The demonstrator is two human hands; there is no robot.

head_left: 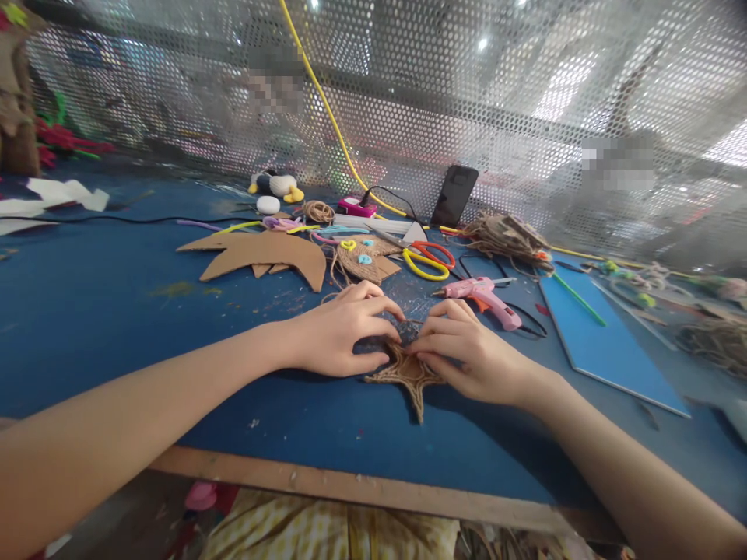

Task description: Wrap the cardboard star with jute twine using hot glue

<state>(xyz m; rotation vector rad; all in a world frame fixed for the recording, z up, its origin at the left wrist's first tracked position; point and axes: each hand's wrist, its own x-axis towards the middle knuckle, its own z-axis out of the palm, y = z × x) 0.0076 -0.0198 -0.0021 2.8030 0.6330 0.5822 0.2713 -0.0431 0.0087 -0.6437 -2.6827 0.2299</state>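
A brown star (pixel 412 372) made of cardboard, with twine laid along its edges, lies on the blue table near its front edge. My left hand (pixel 344 330) is curled at the star's upper left, its fingertips closed on the star's upper part. From the other side, my right hand (pixel 467 346) pinches the star's upper right with thumb and fingers. A thin strand of twine shows between the two hands. The fingers partly hide the star's upper points. Just beyond my right hand lies a pink glue gun (pixel 482 299).
Cardboard cutouts (pixel 268 257) and a twine-covered piece (pixel 359 257) with yellow and blue bits lie behind my left hand. Scissors (pixel 429 259), a phone (pixel 455 194) and a twine bundle (pixel 507 237) are farther back. A blue board (pixel 607 334) lies at right. Perforated metal mesh (pixel 408 101) closes the back.
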